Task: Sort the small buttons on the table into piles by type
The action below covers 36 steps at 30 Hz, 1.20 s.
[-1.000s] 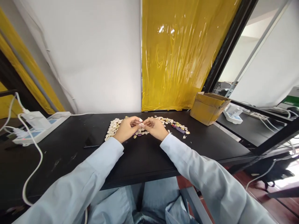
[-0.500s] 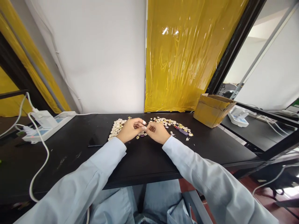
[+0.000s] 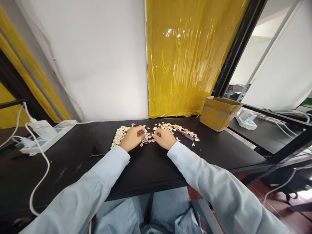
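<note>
- While L hand and R hand sit just apart over desk, fingers curled on both; can't tell if gripping. White bit at L fingertips, held or worn unclear.
- Oval pcs: L batch ~9 o'clock from hands, R batch ~2, some btwn; hands block part.
- Purple-handled tool ~3, lying against R batch.
- Cardboard box btwn 2 & 3, well apart.
- Power strip ~9, far.
- Qty: 2 hands, 1 tool, 1 box, 2 strips (2nd strip past box); pcs too many to count.
</note>
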Motion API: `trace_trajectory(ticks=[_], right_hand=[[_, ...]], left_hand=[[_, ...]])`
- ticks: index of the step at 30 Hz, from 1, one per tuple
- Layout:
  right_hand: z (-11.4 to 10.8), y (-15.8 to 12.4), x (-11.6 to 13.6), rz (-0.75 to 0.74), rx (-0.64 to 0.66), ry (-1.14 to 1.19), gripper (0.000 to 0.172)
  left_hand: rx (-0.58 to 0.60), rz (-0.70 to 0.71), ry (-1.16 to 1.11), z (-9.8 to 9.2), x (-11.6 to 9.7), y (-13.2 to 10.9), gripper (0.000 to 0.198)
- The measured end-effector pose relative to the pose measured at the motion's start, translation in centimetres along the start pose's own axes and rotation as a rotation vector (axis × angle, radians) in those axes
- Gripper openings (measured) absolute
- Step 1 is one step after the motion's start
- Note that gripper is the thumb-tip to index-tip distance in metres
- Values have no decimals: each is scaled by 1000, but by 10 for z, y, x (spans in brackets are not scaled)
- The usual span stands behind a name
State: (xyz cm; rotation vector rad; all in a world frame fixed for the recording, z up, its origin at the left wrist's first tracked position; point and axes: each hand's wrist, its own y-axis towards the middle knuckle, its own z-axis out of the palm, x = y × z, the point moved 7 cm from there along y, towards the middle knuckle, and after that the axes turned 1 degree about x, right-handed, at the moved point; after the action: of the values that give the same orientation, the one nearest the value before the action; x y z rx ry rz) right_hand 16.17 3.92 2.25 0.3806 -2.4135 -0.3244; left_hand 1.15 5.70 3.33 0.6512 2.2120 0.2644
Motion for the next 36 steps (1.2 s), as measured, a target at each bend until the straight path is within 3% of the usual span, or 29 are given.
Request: trace_trajectory(ticks=[3, 7, 12, 17, 21, 26, 36], right_hand=[[-5, 2, -7, 60, 32, -84, 18], [-22, 8, -26, 105, 26, -114, 16], [-57, 15, -72, 177, -37, -98, 20], [-66, 14, -101, 207, 53, -89, 14], [-62, 12, -100, 180, 112, -85, 12], [-53, 12, -95, 180, 157, -102, 14], [-40, 11, -86, 149, 208, 9, 10]], left_hand=[[14, -18, 34, 2, 1, 0, 17], [-63, -44, 19, -13, 3, 2, 22], [-147, -90, 17, -28, 8, 3, 27], [19, 22, 54, -5, 1, 3, 33], [184, 140, 142, 18, -4, 1, 42], [251, 185, 201, 32, 0, 0, 47], [233, 83, 108, 25, 4, -1, 38]])
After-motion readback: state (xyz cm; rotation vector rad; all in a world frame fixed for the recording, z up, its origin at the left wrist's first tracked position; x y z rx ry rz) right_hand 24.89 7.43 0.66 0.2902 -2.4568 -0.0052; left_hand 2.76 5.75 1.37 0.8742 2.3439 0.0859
